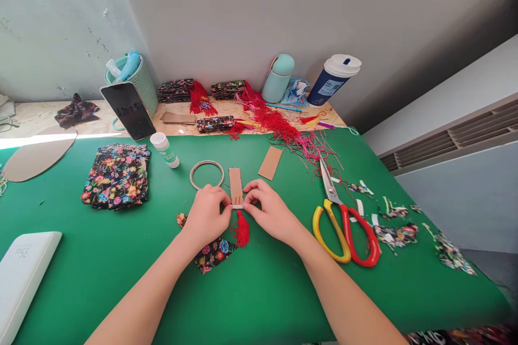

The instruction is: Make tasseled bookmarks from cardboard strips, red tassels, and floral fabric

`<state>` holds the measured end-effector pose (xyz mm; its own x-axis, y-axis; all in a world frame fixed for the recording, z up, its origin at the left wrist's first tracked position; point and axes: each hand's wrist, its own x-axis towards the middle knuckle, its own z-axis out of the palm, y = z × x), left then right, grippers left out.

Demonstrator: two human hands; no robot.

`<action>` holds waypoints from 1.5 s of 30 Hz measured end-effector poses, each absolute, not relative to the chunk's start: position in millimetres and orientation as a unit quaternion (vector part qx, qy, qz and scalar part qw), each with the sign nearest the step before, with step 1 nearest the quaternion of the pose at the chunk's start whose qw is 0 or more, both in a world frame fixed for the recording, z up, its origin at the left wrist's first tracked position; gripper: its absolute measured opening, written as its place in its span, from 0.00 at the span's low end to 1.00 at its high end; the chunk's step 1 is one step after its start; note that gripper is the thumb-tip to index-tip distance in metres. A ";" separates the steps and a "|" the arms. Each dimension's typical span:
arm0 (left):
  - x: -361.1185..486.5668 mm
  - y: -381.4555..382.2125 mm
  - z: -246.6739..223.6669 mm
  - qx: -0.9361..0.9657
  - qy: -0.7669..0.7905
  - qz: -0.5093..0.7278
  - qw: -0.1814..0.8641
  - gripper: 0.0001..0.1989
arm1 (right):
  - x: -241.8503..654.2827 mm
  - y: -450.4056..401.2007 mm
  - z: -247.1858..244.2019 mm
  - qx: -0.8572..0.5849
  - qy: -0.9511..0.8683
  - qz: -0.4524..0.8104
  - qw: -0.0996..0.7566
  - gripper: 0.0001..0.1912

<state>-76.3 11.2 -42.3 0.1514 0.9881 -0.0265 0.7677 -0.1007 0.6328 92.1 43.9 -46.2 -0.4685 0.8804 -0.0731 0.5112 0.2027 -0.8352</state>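
Observation:
In the middle of the green mat, a small cardboard strip (235,183) lies upright between my hands. A narrow white strip of tape (238,206) crosses its lower end, over the cords of a red tassel (242,230) that hangs below. My left hand (207,213) pinches the tape's left end, fingers closed. At the other end, the thumb and fingertips of my right hand (273,213) press together on the tape. Partly under my left hand is a black floral fabric piece (215,254). A thin ring-shaped roll (222,174) lies just beyond that hand.
Large scissors (346,232) with yellow and red handles lie at right, near fabric scraps (396,234). Another cardboard piece (270,163), a glue stick (164,150) and stacked floral fabric (116,177) lie around. Behind are a propped phone (128,111), red cords (279,124) and a cup (334,81).

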 end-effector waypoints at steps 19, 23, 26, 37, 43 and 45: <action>-73.5 10.4 -42.1 0.708 0.629 0.202 0.249 0.08 | 91.2 44.5 -47.0 -0.475 -0.745 0.416 0.213 0.08; -72.9 10.7 -42.3 0.709 0.630 0.199 0.247 0.08 | 91.6 44.4 -48.1 -0.468 -0.749 0.411 0.226 0.08; -72.6 11.0 -42.3 0.710 0.631 0.196 0.244 0.08 | 91.5 44.3 -49.0 -0.470 -0.749 0.408 0.226 0.08; -71.9 11.3 -40.5 0.715 0.634 0.179 0.232 0.07 | 90.8 43.9 -52.3 -0.473 -0.749 0.403 0.232 0.08; -71.4 11.5 -38.5 0.717 0.635 0.171 0.229 0.08 | 89.5 44.5 -52.0 -0.478 -0.748 0.395 0.236 0.09; -71.2 11.8 -37.8 0.718 0.636 0.167 0.227 0.08 | 89.2 44.8 -52.7 -0.480 -0.747 0.393 0.240 0.09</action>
